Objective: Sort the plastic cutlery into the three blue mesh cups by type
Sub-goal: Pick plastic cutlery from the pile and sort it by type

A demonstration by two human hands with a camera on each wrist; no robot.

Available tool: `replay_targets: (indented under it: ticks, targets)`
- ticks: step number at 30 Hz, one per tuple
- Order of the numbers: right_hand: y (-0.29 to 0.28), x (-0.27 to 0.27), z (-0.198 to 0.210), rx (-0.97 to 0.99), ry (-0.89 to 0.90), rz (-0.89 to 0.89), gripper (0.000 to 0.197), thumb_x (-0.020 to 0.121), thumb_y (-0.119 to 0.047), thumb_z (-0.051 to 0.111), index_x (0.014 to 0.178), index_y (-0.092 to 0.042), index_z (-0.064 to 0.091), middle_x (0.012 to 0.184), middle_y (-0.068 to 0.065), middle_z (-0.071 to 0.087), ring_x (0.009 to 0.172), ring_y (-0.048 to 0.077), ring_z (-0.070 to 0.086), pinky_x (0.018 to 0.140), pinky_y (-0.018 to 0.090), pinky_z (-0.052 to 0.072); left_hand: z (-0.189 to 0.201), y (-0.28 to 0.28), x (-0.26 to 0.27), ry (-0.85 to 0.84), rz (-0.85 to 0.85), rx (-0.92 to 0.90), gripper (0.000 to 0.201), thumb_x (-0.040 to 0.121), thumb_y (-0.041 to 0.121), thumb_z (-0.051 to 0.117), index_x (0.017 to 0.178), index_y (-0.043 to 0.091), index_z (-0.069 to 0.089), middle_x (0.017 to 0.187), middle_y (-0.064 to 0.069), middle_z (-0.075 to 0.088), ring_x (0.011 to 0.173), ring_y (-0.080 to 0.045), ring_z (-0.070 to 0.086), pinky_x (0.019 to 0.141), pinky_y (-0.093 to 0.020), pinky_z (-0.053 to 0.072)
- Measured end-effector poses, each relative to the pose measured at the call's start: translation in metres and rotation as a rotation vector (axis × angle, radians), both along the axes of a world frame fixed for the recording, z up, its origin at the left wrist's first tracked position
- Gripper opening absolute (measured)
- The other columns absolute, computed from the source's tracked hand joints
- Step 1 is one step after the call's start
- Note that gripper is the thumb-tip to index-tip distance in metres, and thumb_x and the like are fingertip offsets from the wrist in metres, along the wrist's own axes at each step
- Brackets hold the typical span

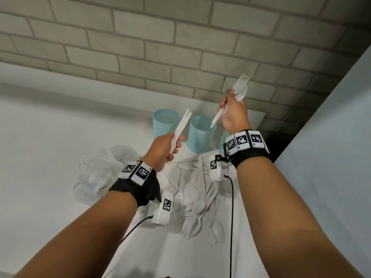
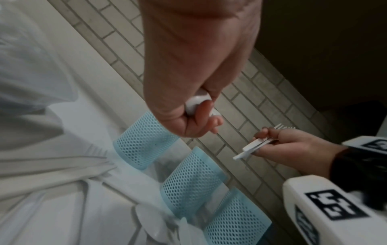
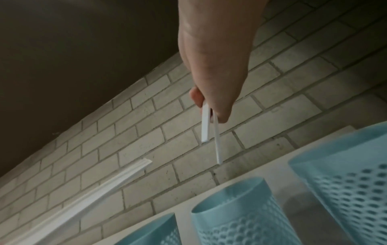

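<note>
Three blue mesh cups stand in a row by the brick wall: the left cup [image 1: 165,122], the middle cup [image 1: 200,133], and the right cup [image 1: 223,142], mostly hidden behind my right wrist. My left hand [image 1: 176,143] grips a bundle of white cutlery [image 1: 183,122], handles pointing up beside the left cup. Rounded ends [image 2: 196,102] show under the fist. My right hand [image 1: 228,97] holds white forks [image 1: 241,87] tines up, with the handles [image 3: 209,131] slanting down above the middle cup [image 3: 240,212]. A pile of loose cutlery [image 1: 196,197] lies in front of the cups.
A crumpled clear plastic bag [image 1: 96,175] lies left of the pile on the white table [image 1: 50,137]. The brick wall [image 1: 140,47] runs right behind the cups. A pale panel [image 1: 331,137] closes off the right side. Black cables [image 1: 231,217] hang from my wrist cameras.
</note>
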State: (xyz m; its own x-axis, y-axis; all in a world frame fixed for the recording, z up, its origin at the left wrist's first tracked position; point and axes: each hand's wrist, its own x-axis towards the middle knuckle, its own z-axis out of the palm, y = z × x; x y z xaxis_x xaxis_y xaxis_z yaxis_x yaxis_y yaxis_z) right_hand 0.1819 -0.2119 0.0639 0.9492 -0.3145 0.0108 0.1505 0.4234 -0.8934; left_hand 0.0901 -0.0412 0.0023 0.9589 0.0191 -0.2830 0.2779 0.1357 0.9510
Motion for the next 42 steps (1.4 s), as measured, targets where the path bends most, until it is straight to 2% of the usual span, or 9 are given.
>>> replay_targets:
  ticks: [9,12,15,20,24,26,33,38,42]
  targets:
    - [0.017,0.038,-0.044,-0.272,-0.003,-0.016,0.017,0.097,-0.005,0.045,0.085,-0.015,0.049,0.072,0.002,0.051,0.063,0.012,0.051,0.066,0.02,0.044,-0.002,0.014,0.008,0.132,-0.081,0.094,0.033,0.095,0.02,0.033,0.09,0.015,0.065,0.067,0.003,0.043,0.054,-0.007,0.035,0.037,-0.012,0.024]
    - [0.015,0.042,-0.051,-0.251,0.041,-0.001,0.012,0.093,0.0,0.051,0.103,-0.006,0.052,0.083,0.004,0.057,0.073,0.014,0.058,0.075,0.022,0.049,0.0,0.016,0.009,0.152,-0.116,0.133,0.028,0.095,0.021,0.037,0.097,0.013,0.064,0.068,0.003,0.042,0.055,-0.007,0.035,0.036,-0.011,0.023]
    - [0.007,0.041,-0.05,-0.283,0.072,0.01,0.038,0.087,0.004,0.059,0.123,-0.002,0.049,0.097,0.004,0.058,0.095,0.018,0.057,0.093,0.025,0.045,0.002,0.017,0.009,0.106,-0.135,0.182,0.025,0.094,0.018,0.042,0.103,0.009,0.064,0.071,0.001,0.042,0.054,-0.008,0.034,0.039,-0.013,0.021]
    - [0.005,0.028,-0.03,-0.403,-0.022,-0.055,0.046,0.084,0.001,0.063,0.128,-0.004,0.049,0.128,0.01,0.054,0.119,0.016,0.051,0.1,0.023,0.04,0.003,0.014,0.004,-0.043,-0.198,0.331,0.013,0.095,0.018,0.05,0.099,0.014,0.062,0.074,-0.001,0.049,0.057,-0.008,0.045,0.049,-0.016,0.035]
    - [0.014,-0.001,-0.008,-0.393,-0.158,0.062,0.014,0.093,-0.006,0.054,0.103,-0.004,0.063,0.095,0.004,0.067,0.087,0.012,0.064,0.085,0.023,0.05,0.007,0.008,0.002,-0.152,-0.197,0.407,0.023,0.09,0.017,0.061,0.111,0.011,0.065,0.077,0.002,0.056,0.062,-0.007,0.053,0.045,-0.006,0.04]
    - [0.017,-0.02,-0.002,-0.462,-0.158,0.256,0.017,0.097,-0.014,0.048,0.094,-0.008,0.064,0.088,0.006,0.068,0.077,0.01,0.066,0.076,0.02,0.053,0.009,0.005,0.002,-0.207,-0.149,0.406,0.029,0.086,0.015,0.066,0.114,0.008,0.063,0.085,0.0,0.057,0.061,-0.007,0.053,0.045,-0.004,0.04]
    - [-0.001,-0.051,-0.029,-1.147,0.146,0.676,0.028,0.084,-0.044,0.064,0.091,-0.018,0.071,0.094,0.001,0.071,0.087,0.014,0.064,0.088,0.032,0.049,0.011,0.001,0.0,-0.268,-0.004,0.285,0.035,0.083,0.005,0.068,0.116,0.005,0.059,0.09,-0.001,0.059,0.072,-0.006,0.054,0.068,-0.017,0.047]
    - [-0.005,-0.072,-0.042,-0.868,0.265,0.878,0.01,0.094,-0.014,0.054,0.093,-0.011,0.063,0.079,-0.001,0.072,0.072,0.009,0.069,0.066,0.02,0.055,0.007,-0.004,-0.002,-0.23,0.09,0.084,0.034,0.084,-0.002,0.063,0.117,0.0,0.055,0.093,-0.012,0.063,0.085,-0.021,0.061,0.084,-0.031,0.052]
    - [-0.008,-0.079,-0.048,-0.677,0.344,0.932,0.013,0.093,-0.004,0.052,0.098,-0.008,0.064,0.074,0.003,0.071,0.067,0.013,0.07,0.066,0.025,0.059,0.003,-0.01,-0.002,-0.218,0.106,-0.015,0.027,0.089,-0.001,0.056,0.116,-0.004,0.057,0.089,-0.008,0.064,0.079,-0.012,0.062,0.07,-0.017,0.054]
